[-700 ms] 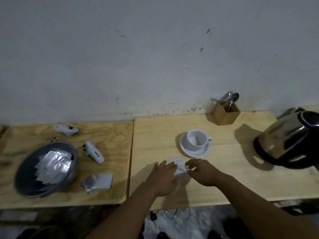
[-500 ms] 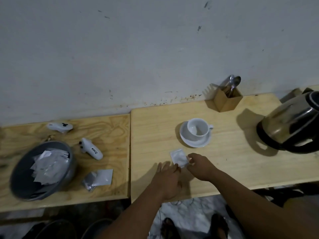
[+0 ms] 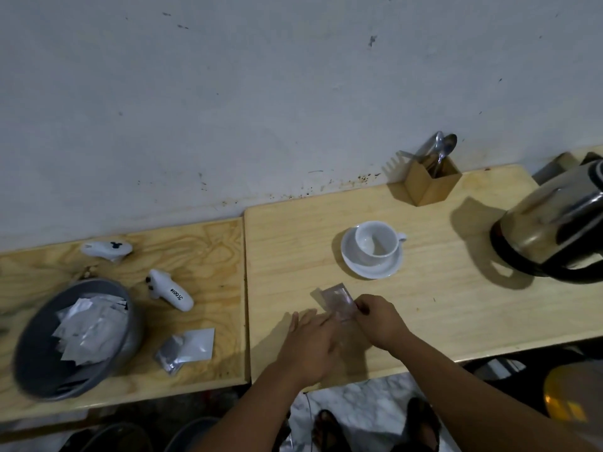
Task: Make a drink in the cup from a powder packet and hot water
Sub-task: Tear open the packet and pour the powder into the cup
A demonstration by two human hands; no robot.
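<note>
The small translucent powder packet, long axis pointing toward the empty white cup, is pinched by the right hand and steadied by the flat-fingered left hand on the wooden counter.

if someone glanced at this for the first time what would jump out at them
Two bare hands meet at the near edge of the right table, the right hand pinching a small powder packet while the left hand lies flat beside it. Just beyond sits an empty white cup on its saucer, with a shiny steel kettle at far right. On the left table, a grey bowl is heaped with packets.
</note>
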